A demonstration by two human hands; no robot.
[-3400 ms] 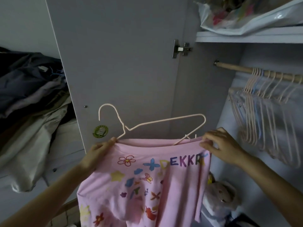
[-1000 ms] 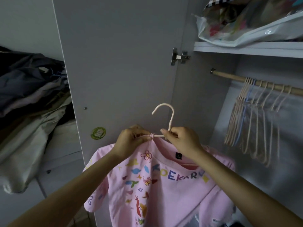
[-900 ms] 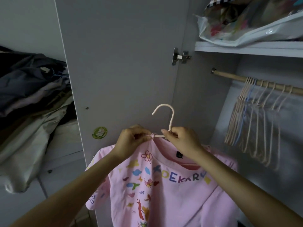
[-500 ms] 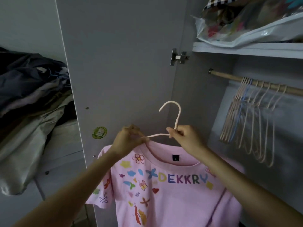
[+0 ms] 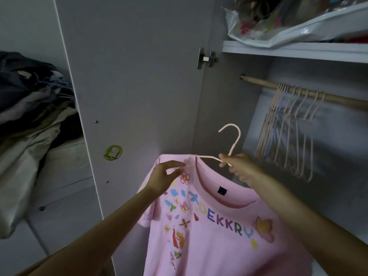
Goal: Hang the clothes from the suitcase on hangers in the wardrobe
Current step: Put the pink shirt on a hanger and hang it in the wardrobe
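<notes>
My right hand (image 5: 238,168) pinches the hanger (image 5: 229,148) at the base of its hook, fingers curled round the wire. My left hand (image 5: 164,179) rests against the left shoulder of the shirt (image 5: 209,232), fingers loosely spread and straight, gripping nothing.

The shirt is pink with a printed front. It hangs on the hanger, its collar open toward me, its body draping below the frame edge. The hanger arm shows bare between collar and hook; the far arm is hidden under fabric.

Step in hand: the shirt is seated on the hanger and I judge it ready for transfer to the rail (image 5: 338,99). The hook points up and leftward, well apart from the rail.

The rail runs up and to the right of my right hand, inside the wardrobe, below a shelf (image 5: 288,50) carrying a plastic bag (image 5: 278,26). A cluster of empty hangers (image 5: 288,132) occupies the rail's middle. The stretch between the bracket and that cluster is bare.

Next move calls for:
- lifting the hook above rail height;
- turning the hook to face the rail;
- lowering it onto the bare stretch, left of the empty hangers;
- withdrawing the left hand so the shoulder is not dragged off.

The open door (image 5: 129,96) stands left; piled clothes (image 5: 29,116) lie beyond it.
</notes>
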